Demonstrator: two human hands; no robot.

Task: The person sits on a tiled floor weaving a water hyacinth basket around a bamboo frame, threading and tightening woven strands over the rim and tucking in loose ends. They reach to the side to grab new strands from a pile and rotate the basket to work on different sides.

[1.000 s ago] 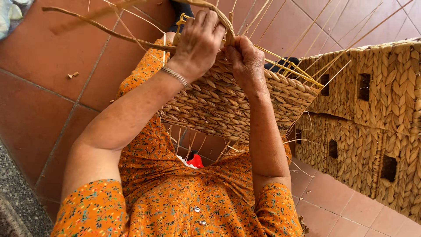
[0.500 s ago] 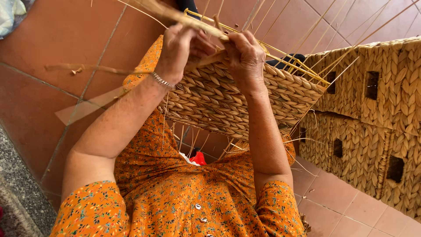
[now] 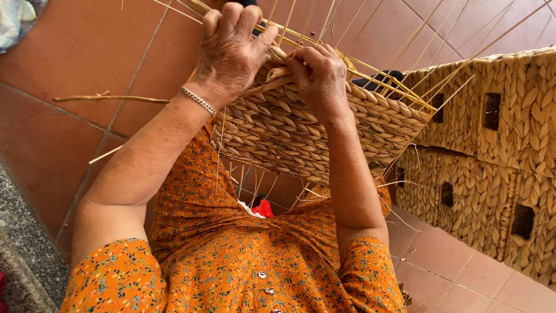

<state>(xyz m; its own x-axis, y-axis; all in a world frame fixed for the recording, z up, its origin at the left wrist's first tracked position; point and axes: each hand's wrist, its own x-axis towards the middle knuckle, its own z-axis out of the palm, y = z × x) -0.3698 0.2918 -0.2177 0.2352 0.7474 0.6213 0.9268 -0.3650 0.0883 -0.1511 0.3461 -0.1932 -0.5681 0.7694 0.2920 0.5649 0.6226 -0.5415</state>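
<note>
Seated person in an orange flowered dress, seen from above, both arms stretched forward over the lap. A half-woven basket of pale plaited fibre rests across the knees, its upper edge unfinished, with thin stiff stakes fanning out beyond the weave toward the top right.

Left hand: fingers curled over the top edge of the basket, closed around the rim and the strands there; a beaded bracelet sits at the wrist. Right hand: just beside the left, fingers bent and pinching a flat weaving strand against the top row, thumb side pressed to the weave. The two hands nearly touch at the rim.

A loose long strand lies across the red tile floor to the left. On the right, finished woven baskets with small square handle holes stand stacked, close to the one being worked. A small red object shows under the basket.
</note>
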